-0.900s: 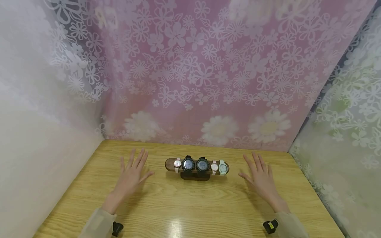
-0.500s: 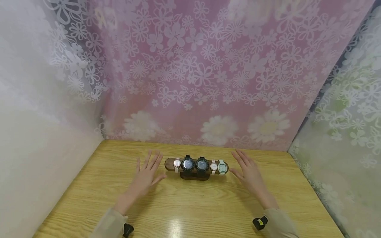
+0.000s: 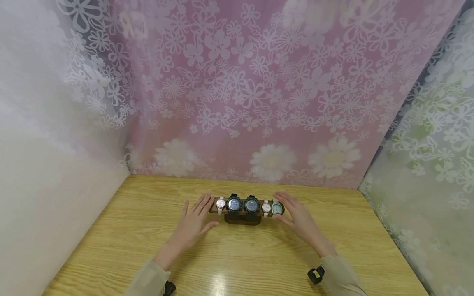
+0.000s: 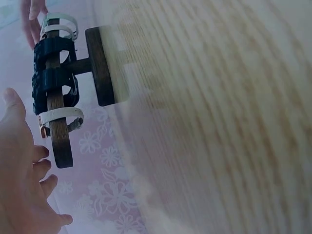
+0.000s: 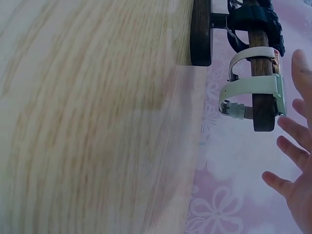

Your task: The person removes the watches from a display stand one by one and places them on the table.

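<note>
A dark wooden watch stand (image 3: pixel 242 220) stands on the table with its bar raised over a base. Strapped along the bar are a small pale pink watch (image 3: pixel 220 203), a black watch (image 3: pixel 234 204), a second black watch (image 3: pixel 252 204), another small pink watch (image 3: pixel 266 207) and a mint-green square watch (image 3: pixel 276 208). My left hand (image 3: pixel 190 228) is at the bar's left end, fingers extended and thumb spread, partly covering that end. At the right end, beside the mint-green watch, my right hand (image 3: pixel 303 222) has its thumb spread apart from its extended fingers.
The wood-grain table (image 3: pixel 237 255) reaches back to a pink floral curtain (image 3: pixel 237 102). A pale sheet (image 3: pixel 55 164) borders the left side, and a white-green floral curtain (image 3: pixel 433 185) borders the right.
Both hands have moved inward from the sides to the two ends of the watch stand. The stand and watches have stayed in place.
</note>
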A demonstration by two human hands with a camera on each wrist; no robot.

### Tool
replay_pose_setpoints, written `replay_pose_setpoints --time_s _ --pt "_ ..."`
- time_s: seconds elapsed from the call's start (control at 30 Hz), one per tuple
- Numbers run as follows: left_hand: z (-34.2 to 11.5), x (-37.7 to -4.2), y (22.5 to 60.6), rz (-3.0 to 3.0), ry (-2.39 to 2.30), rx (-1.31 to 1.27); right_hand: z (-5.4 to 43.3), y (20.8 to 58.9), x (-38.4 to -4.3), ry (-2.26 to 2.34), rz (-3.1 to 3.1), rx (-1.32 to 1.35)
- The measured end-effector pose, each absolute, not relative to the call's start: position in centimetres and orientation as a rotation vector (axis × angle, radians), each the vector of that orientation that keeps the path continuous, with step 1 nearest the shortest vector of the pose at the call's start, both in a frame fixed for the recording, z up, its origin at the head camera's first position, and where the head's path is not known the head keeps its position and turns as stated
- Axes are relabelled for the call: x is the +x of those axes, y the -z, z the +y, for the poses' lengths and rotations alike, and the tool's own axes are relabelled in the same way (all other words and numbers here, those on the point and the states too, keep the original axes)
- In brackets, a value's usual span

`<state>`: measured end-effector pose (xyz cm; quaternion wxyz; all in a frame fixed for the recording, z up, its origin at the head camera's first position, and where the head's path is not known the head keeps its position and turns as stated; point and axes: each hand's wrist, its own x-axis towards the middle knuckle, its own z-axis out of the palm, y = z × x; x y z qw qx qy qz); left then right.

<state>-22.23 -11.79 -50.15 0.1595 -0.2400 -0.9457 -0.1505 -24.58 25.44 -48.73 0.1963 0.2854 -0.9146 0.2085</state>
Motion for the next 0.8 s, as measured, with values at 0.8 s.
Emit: replay_pose_setpoints --time_s 0.8 --pt "-11.58 -22.03 49.87 -2.726 0.437 -0.715 25.85 49.33 -25.44 -0.376 -2.475 0.878"
